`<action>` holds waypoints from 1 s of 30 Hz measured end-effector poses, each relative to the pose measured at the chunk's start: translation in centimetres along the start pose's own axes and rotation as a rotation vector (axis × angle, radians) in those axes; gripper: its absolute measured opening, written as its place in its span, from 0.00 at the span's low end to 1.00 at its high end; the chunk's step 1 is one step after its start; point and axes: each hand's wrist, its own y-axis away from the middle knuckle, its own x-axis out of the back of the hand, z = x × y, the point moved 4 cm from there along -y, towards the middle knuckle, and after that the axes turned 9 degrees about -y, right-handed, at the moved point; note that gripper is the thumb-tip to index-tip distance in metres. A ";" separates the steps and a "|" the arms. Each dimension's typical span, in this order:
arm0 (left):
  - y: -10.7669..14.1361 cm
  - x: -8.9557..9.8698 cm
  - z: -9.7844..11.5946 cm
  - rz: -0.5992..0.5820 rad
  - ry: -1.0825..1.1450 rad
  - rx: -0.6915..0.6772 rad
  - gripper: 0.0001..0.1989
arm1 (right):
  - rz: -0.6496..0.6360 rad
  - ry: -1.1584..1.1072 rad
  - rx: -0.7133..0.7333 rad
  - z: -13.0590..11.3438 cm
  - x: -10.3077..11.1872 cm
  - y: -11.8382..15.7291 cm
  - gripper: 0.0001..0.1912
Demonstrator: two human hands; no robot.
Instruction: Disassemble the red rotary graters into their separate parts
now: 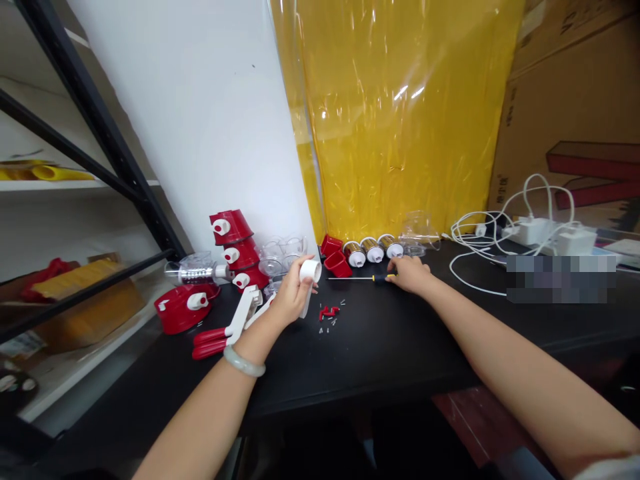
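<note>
My left hand (293,293) is wrapped round a white plastic part (311,270) with a round open end, held above the black table. To the right, my right hand (409,272) has its fingers on the dark and yellow handle of a screwdriver (381,278), whose thin shaft points left. Between the hands, nearer the table's front edge, lie small red pieces (329,312) and several small screws (335,323). Two red cups (339,264) rest behind them, beside three white-capped drums (371,250). White handles with red grips (210,343) lie left of my left hand.
Stacked red housings (233,250) and clear plastic cups (283,250) stand at the back left, with another red housing (175,312) near a black-framed shelf (107,133). White cables and adapters (535,231) cover the back right. A yellow film sheet (400,120) hangs behind.
</note>
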 end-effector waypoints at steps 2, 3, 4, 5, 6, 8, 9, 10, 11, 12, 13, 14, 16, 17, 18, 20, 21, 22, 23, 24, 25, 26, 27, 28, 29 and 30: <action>0.1 -0.1 0.1 0.013 -0.055 -0.047 0.29 | 0.007 -0.105 0.169 -2.5 0.1 0.9 0.09; 0.2 -0.2 0.1 0.016 -0.086 -0.063 0.28 | -0.022 -0.214 0.303 -4.3 0.0 1.5 0.09; 0.2 -0.2 0.1 0.017 -0.117 -0.076 0.27 | -0.088 -0.351 0.439 -6.1 -0.2 2.2 0.11; 0.3 -0.3 0.2 0.017 -0.147 -0.088 0.27 | -0.168 -0.485 0.529 -7.9 -0.5 2.9 0.14; 0.3 -0.4 0.4 0.016 -0.176 -0.099 0.26 | -0.249 -0.609 0.557 -9.5 -0.8 3.4 0.18; 0.4 -0.4 0.8 0.023 -0.225 -0.122 0.26 | -0.397 -0.774 0.533 -12.0 -1.8 4.2 0.22; 0.4 -0.4 1.0 0.030 -0.247 -0.131 0.26 | -0.454 -0.832 0.510 -13.0 -2.3 4.4 0.23; 0.4 -0.3 1.3 0.041 -0.265 -0.136 0.26 | -0.492 -0.883 0.486 -13.8 -2.9 4.5 0.24; 0.5 -0.3 1.4 0.054 -0.277 -0.136 0.26 | -0.517 -0.935 0.464 -14.4 -3.4 4.6 0.25; 0.5 -0.2 1.5 0.064 -0.283 -0.134 0.25 | -0.533 -0.995 0.441 -14.8 -3.9 4.7 0.26; 0.6 -0.2 1.6 0.072 -0.288 -0.132 0.25 | -0.539 -1.060 0.421 -15.0 -4.4 4.7 0.26; 0.6 -0.2 1.6 0.081 -0.290 -0.134 0.25 | -0.543 -1.124 0.405 -15.1 -4.8 4.9 0.27; 0.8 -0.3 1.6 0.097 -0.296 -0.154 0.25 | -0.538 -1.228 0.390 -15.1 -5.6 5.3 0.27; 0.9 -0.4 1.6 0.103 -0.300 -0.167 0.25 | -0.526 -1.265 0.386 -15.0 -5.9 5.5 0.27; 1.0 -0.5 1.6 0.112 -0.304 -0.183 0.24 | -0.509 -1.295 0.385 -14.9 -6.1 5.8 0.26; 1.1 -0.7 1.8 0.133 -0.313 -0.216 0.25 | -0.459 -1.334 0.390 -14.8 -6.1 6.3 0.25; 1.2 -0.8 1.8 0.142 -0.319 -0.233 0.25 | -0.423 -1.346 0.393 -14.8 -6.0 6.5 0.24; 1.2 -0.8 1.9 0.149 -0.326 -0.251 0.26 | -0.386 -1.352 0.397 -14.8 -5.9 6.7 0.23; 1.2 -0.9 2.0 0.153 -0.334 -0.267 0.26 | -0.353 -1.353 0.398 -14.8 -5.8 6.9 0.22; 1.2 -0.9 2.0 0.157 -0.341 -0.282 0.26 | -0.327 -1.351 0.398 -14.8 -5.7 7.0 0.21; 1.1 -0.8 2.1 0.164 -0.349 -0.298 0.26 | -0.307 -1.349 0.398 -14.8 -5.7 7.1 0.20; 1.1 -0.8 2.1 0.176 -0.355 -0.316 0.27 | -0.291 -1.345 0.399 -14.8 -5.7 7.1 0.19; 1.0 -0.7 2.2 0.192 -0.362 -0.338 0.27 | -0.274 -1.337 0.403 -14.8 -5.7 7.1 0.18; 1.0 -0.6 2.3 0.209 -0.372 -0.360 0.27 | -0.247 -1.328 0.411 -14.8 -5.8 7.1 0.17; 0.9 -0.4 2.3 0.226 -0.383 -0.380 0.27 | -0.217 -1.313 0.422 -14.8 -5.8 7.1 0.15; 0.9 -0.3 2.4 0.238 -0.395 -0.396 0.27 | -0.188 -1.297 0.434 -14.7 -5.8 7.1 0.15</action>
